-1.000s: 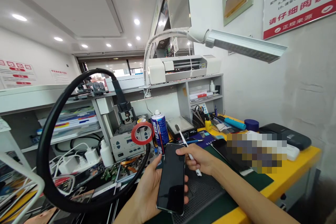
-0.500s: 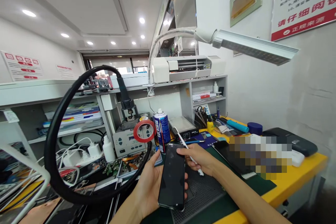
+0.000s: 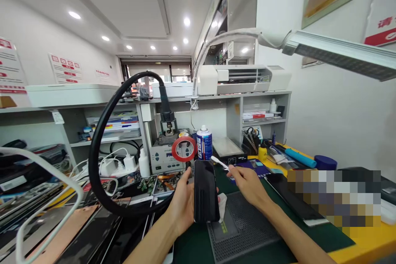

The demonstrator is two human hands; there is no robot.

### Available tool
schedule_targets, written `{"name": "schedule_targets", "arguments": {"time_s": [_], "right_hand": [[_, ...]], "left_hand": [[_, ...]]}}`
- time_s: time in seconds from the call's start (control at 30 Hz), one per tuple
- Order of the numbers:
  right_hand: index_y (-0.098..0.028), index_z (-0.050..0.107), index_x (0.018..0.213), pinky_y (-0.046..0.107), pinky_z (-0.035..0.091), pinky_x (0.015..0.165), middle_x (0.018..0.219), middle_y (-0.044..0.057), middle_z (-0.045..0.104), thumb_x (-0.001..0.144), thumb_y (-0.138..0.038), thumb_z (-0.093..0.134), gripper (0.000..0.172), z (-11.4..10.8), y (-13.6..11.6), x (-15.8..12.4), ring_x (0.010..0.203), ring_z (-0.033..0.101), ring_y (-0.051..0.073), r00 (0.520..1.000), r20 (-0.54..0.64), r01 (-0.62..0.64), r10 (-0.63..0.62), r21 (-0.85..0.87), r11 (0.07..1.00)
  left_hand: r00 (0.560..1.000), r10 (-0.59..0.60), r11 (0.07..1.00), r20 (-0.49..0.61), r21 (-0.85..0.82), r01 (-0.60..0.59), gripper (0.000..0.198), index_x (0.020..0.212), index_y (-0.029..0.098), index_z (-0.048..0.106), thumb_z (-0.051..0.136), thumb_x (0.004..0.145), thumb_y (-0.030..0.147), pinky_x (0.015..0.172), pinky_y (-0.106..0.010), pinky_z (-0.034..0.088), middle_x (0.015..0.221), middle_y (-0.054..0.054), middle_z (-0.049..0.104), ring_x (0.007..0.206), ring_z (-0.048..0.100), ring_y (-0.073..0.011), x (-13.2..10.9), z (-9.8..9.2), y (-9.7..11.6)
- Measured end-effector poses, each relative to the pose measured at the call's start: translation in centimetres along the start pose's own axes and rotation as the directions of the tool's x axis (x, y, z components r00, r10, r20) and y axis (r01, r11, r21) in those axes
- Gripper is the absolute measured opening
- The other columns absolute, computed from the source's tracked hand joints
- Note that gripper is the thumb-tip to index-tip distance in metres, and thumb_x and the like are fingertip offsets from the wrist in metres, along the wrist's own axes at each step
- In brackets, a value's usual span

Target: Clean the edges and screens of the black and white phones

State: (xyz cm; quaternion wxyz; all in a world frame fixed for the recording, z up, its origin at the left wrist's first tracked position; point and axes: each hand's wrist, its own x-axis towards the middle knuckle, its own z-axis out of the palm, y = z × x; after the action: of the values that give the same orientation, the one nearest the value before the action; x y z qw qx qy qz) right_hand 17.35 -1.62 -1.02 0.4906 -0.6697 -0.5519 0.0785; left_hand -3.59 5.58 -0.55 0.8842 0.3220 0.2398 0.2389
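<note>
Head view: left hand [image 3: 181, 210] is clamped around a smartphone [image 3: 204, 192], held upright with its dark screen toward the camera, above the near-left corner of a perforated black pad [image 3: 247, 231]; right hand [image 3: 249, 183] is closed on a white brush [image 3: 220, 163], whose head lies just beside the smartphone's upper right corner; the hands are near each other but apart. Behind the smartphone stand a red tape roll [image 3: 184, 149], a blue spray can [image 3: 204, 142] and a grey rework station [image 3: 163, 159]; a black hose [image 3: 100, 161] loops across the left bench; a desk lamp [image 3: 340, 53] overhangs the right side; a white wipe [image 3: 222, 202] is partly hidden by the smartphone.
</note>
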Motion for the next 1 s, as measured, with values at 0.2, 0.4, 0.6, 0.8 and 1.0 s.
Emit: {"name": "schedule_targets", "arguments": {"time_s": [0.2,0.4,0.6,0.8,1.0], "right_hand": [[-0.021,0.062,0.07,0.03,0.026,0.056,0.058,0.002,0.055,0.097,-0.055,0.034,0.053,0.6,0.0,-0.1,0.057,0.048,0.019,0.997,0.022,0.072,-0.069,-0.171,0.983],[-0.023,0.051,0.071,0.028,0.029,0.057,0.064,0.001,0.057,0.096,-0.056,0.041,0.043,1.2,0.7,0.0,0.06,0.049,0.018,0.996,-0.02,0.088,-0.092,-0.14,0.986],[-0.023,0.049,0.073,0.028,0.031,0.058,0.064,-0.001,0.055,0.094,-0.056,0.045,0.04,1.6,0.8,0.0,0.06,0.049,0.017,0.991,-0.047,0.115,-0.121,-0.113,0.987],[-0.023,0.049,0.076,0.028,0.031,0.056,0.063,-0.001,0.056,0.094,-0.056,0.046,0.037,1.9,0.8,-0.2,0.058,0.049,0.017,0.99,-0.057,0.125,-0.131,-0.096,0.987],[-0.024,0.048,0.077,0.028,0.03,0.055,0.062,-0.002,0.054,0.094,-0.056,0.047,0.037,1.9,0.8,-0.4,0.057,0.048,0.016,0.988,-0.03,0.15,-0.154,-0.098,0.984]], "left_hand": [[1.0,0.018,1.0,-0.018,-0.004,-0.019,0.069,0.113,0.012,0.064,0.051,0.083,0.073,0.085,-0.048,0.053,0.103,-0.018,0.071,0.095,0.069,-0.0371,0.0,0.1,-0.1],[1.0,0.019,0.998,0.01,0.058,-0.019,0.076,0.112,0.006,0.065,0.049,0.083,0.074,0.09,-0.05,0.051,0.101,-0.022,0.071,0.094,0.068,-0.0377,-0.2,0.5,-0.5],[0.996,-0.014,0.999,0.087,0.05,0.01,0.076,0.107,0.005,0.066,0.04,0.087,0.074,0.094,-0.048,0.048,0.096,-0.024,0.071,0.088,0.069,-0.0341,-0.6,1.4,-0.9],[0.997,0.001,0.997,0.079,0.075,-0.007,0.077,0.112,0.004,0.065,0.038,0.089,0.072,0.092,-0.048,0.049,0.094,-0.024,0.071,0.085,0.069,-0.0336,-0.7,1.9,-1.2],[0.997,0.003,0.994,0.076,0.108,-0.012,0.08,0.115,0.003,0.065,0.04,0.087,0.074,0.091,-0.048,0.049,0.098,-0.025,0.071,0.085,0.069,-0.0341,-0.8,1.7,-1.2]]}}
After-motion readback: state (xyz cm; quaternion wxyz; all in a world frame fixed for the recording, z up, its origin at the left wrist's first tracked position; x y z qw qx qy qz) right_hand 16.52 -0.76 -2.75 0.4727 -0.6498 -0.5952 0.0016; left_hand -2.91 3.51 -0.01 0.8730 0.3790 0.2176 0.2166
